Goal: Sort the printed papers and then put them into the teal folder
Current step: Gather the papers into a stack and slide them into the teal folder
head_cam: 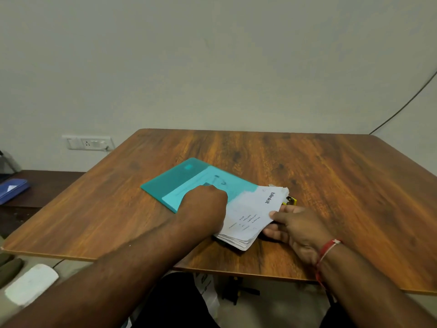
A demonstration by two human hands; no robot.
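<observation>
A teal folder (pixel 179 178) lies flat on the wooden table (pixel 331 176). A thick stack of printed papers (pixel 250 216) sticks out of its right end, with part of the stack showing pale through the teal cover. My left hand (pixel 203 207) presses down as a fist on the folder where the papers enter it. My right hand (pixel 293 226) grips the stack's right edge, thumb on the top sheet and fingers under the stack. A small yellow and black object (pixel 291 200) peeks out at the stack's far corner.
A wall socket plate (pixel 87 142) with a plug sits low on the wall at the left. A blue folder (pixel 14 189) rests on a dark side surface at the far left. A black cable (pixel 406 102) runs down the wall at the right.
</observation>
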